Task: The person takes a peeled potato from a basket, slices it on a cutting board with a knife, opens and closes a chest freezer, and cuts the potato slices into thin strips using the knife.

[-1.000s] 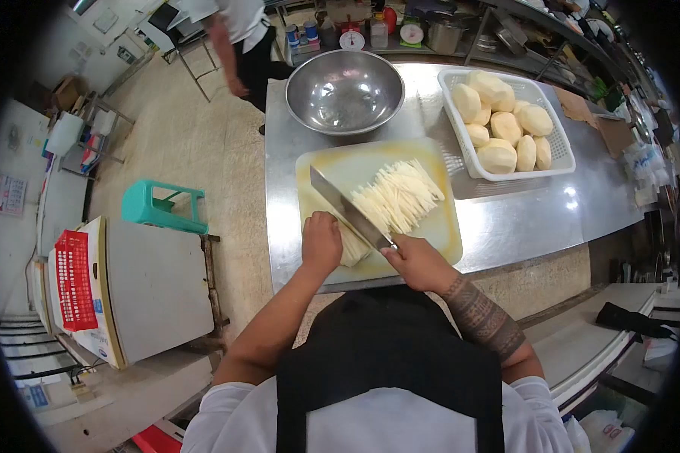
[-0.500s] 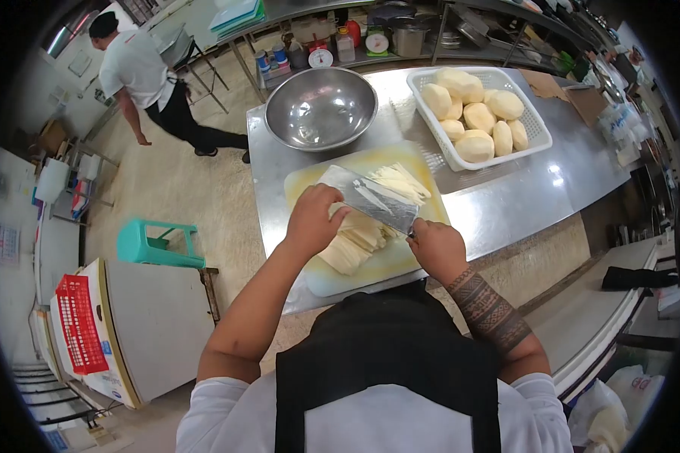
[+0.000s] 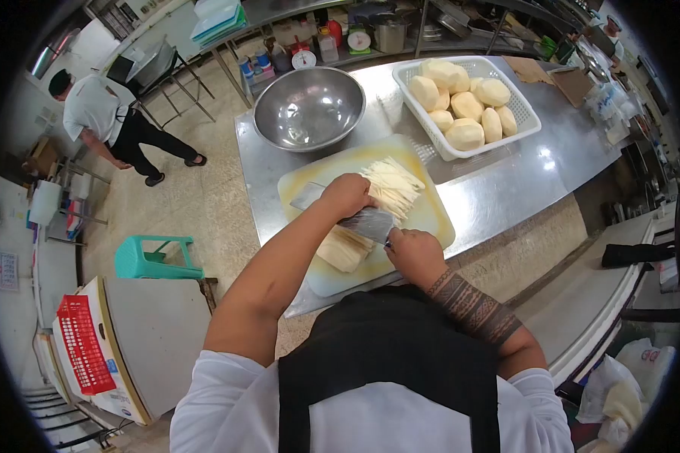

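Note:
My right hand [image 3: 417,255] is closed around the handle of a cleaver, whose broad blade [image 3: 372,224] lies tilted across the cutting board [image 3: 427,177]. Across the middle of the blade sits my left hand [image 3: 346,195], fingers bent and pressed together against it; the fingertips are partly hidden. Thin pale strips of peeled potato [image 3: 393,187] are heaped just beyond the blade. On the near side, a stack of pale potato slices [image 3: 344,251] rests on the board, partly covered by the cleaver.
A steel bowl [image 3: 310,109] and a white basket [image 3: 533,124] of peeled potatoes [image 3: 467,107] stand at the back of the metal table [image 3: 499,181]. Left on the floor are a green stool [image 3: 155,257] and a white chest [image 3: 159,325]. A co-worker [image 3: 102,113] stands further back.
My left hand has slid from the blade's far end to its middle. The cleaver has shifted left and toward me, uncovering more strips. The co-worker has moved left.

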A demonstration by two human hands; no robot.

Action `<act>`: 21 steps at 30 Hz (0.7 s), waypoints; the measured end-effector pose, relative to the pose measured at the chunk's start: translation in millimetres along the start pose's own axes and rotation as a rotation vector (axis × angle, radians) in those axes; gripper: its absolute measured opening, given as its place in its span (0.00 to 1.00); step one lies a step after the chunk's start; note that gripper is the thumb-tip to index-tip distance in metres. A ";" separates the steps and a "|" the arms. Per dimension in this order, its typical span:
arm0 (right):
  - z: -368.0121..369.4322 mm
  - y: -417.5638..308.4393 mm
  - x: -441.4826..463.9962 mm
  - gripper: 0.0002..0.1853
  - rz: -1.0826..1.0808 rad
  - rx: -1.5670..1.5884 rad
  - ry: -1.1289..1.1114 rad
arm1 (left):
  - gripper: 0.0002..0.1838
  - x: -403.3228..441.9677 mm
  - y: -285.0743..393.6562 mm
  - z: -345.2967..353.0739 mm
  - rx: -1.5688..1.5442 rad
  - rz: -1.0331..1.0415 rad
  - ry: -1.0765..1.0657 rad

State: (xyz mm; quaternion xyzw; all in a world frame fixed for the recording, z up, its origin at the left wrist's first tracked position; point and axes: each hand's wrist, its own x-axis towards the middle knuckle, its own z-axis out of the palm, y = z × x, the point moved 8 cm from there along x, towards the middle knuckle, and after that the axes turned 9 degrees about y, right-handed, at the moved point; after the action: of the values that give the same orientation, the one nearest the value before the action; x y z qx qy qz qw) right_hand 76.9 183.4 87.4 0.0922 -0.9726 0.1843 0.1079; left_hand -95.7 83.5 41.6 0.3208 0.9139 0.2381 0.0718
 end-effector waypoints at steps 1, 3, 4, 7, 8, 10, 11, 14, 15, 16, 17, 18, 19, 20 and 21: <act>-3.3 -6.1 0.1 0.13 0.000 0.013 -0.002 | 0.24 4.5 4.0 -0.6 0.043 0.034 0.009; -16.4 -17.5 -0.2 0.13 -0.002 0.041 -0.006 | 0.23 8.9 13.1 -6.1 0.129 0.099 0.030; -26.9 -18.8 -0.7 0.13 0.007 0.065 0.015 | 0.21 5.9 24.9 -24.8 0.096 0.121 0.109; -54.3 -7.5 -4.3 0.14 0.108 0.119 0.037 | 0.16 -13.5 55.2 -101.5 0.000 0.145 0.383; -61.0 5.9 -9.3 0.14 0.189 0.118 0.015 | 0.14 -31.2 64.0 -133.1 -0.035 0.128 0.502; -72.3 35.5 -20.2 0.14 0.318 0.157 0.011 | 0.11 -62.0 56.0 -152.5 -0.051 0.061 0.590; -78.5 51.5 -27.4 0.14 0.368 0.197 0.028 | 0.11 -75.4 48.7 -151.8 -0.033 0.012 0.559; -85.7 96.4 -52.0 0.14 0.447 0.280 0.091 | 0.11 -103.3 29.1 -106.3 0.020 0.002 0.382; -84.5 107.5 -57.8 0.14 0.459 0.302 0.115 | 0.13 -109.5 20.5 -82.6 0.038 0.020 0.312; -78.2 118.5 -64.6 0.14 0.539 0.389 0.098 | 0.14 -114.9 18.3 -67.8 0.067 0.030 0.300; -71.6 128.3 -71.9 0.14 0.620 0.474 0.078 | 0.15 -118.3 19.1 -53.0 0.094 0.039 0.287; -63.9 137.7 -77.7 0.14 0.701 0.559 0.059 | 0.16 -118.4 19.4 -41.9 0.122 0.050 0.274; -58.9 144.6 -79.8 0.14 0.713 0.590 0.066 | 0.16 -114.4 16.6 -32.4 0.142 0.051 0.230; -52.7 151.9 -81.5 0.14 0.724 0.621 0.073 | 0.16 -107.5 12.2 -24.3 0.161 0.052 0.186; -46.7 159.4 -82.2 0.14 0.737 0.652 0.081 | 0.16 -99.4 10.6 -19.6 0.180 0.053 0.142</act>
State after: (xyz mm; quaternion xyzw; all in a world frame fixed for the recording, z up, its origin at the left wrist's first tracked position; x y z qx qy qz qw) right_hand 129.0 358.5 55.8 -0.2361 -0.8273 0.5082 0.0387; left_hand -17.6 21.5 61.7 0.3325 0.9255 0.1790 -0.0286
